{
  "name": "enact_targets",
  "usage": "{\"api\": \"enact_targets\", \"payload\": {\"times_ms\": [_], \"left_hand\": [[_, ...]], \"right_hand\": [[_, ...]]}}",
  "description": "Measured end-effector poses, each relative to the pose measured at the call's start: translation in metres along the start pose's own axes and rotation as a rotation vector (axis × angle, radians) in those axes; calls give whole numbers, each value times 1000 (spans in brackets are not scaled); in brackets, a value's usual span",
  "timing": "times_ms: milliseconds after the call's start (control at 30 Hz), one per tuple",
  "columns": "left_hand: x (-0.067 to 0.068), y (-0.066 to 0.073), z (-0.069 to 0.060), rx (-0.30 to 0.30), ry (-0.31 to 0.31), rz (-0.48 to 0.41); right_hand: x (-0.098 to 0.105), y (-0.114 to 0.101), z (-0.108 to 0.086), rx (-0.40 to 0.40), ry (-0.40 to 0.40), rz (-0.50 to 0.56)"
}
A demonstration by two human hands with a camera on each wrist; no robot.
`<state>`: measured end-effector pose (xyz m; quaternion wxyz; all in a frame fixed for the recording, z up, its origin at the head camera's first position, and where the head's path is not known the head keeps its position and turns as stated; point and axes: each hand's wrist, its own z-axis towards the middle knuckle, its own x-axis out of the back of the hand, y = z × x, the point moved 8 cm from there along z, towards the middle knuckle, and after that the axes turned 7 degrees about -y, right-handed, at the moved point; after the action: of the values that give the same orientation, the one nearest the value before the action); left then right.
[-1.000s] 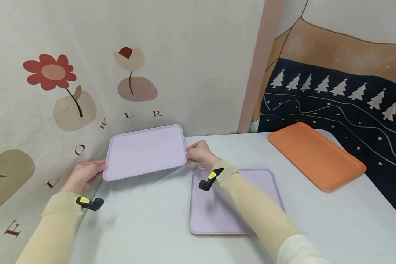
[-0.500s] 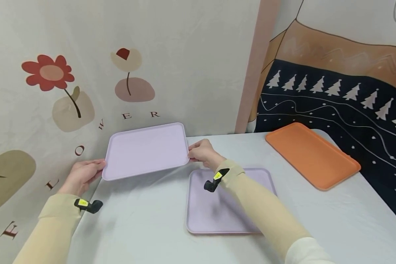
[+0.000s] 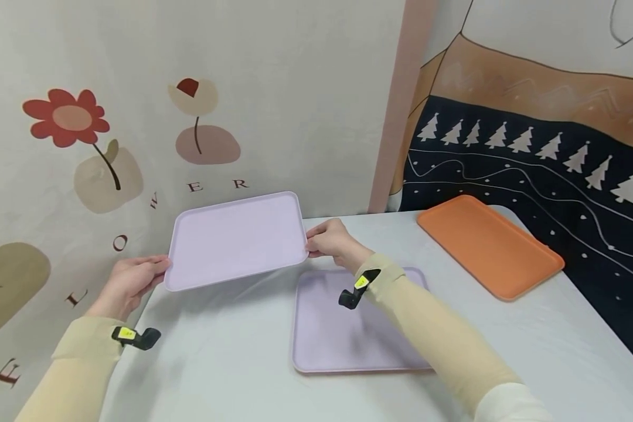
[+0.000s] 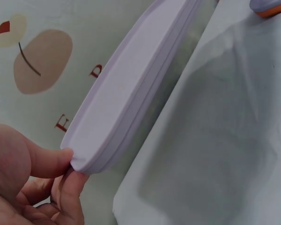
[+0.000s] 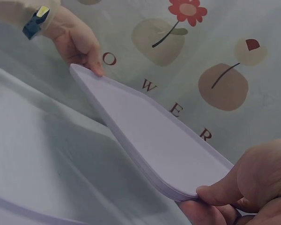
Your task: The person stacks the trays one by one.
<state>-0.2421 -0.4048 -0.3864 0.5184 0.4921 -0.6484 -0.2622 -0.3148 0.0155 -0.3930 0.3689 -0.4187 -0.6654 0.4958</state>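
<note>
Between the two hands a lilac rectangular tray (image 3: 237, 241) hangs tilted above the table's back left part; in the left wrist view the held tray (image 4: 117, 89) shows layered rims along its side. The left hand (image 3: 126, 284) pinches its left end, thumb on top and fingers beneath. At its near right corner the right hand (image 3: 337, 241) grips with thumb and fingers, and the right wrist view shows this right hand (image 5: 253, 187) close up. A second lilac tray (image 3: 343, 328) lies flat on the table, partly under the right forearm.
An orange tray (image 3: 490, 246) lies at the table's back right. The white-covered table (image 3: 216, 351) meets a cloth wall (image 3: 306, 105) with flower prints behind and at left. Dark cloth (image 3: 506, 170) with white trees hangs at the right. Orange shows beneath a lilac edge (image 4: 267, 5).
Both hands have shifted the held tray slightly to the right and up relative to the wall and table. The head view has turned a little right. Both grips stay the same.
</note>
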Motion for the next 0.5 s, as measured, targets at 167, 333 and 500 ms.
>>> {"api": "enact_targets", "payload": {"times_ms": [167, 333, 500], "left_hand": [[-8, 12, -9, -26, -15, 17], [-18, 22, -12, -46, -45, -12], [-29, 32, -15, -86, -64, -23]], "right_hand": [[10, -6, -11, 18, -12, 7], [21, -9, -21, 22, -6, 23], [33, -10, -33, 15, 10, 34]]}}
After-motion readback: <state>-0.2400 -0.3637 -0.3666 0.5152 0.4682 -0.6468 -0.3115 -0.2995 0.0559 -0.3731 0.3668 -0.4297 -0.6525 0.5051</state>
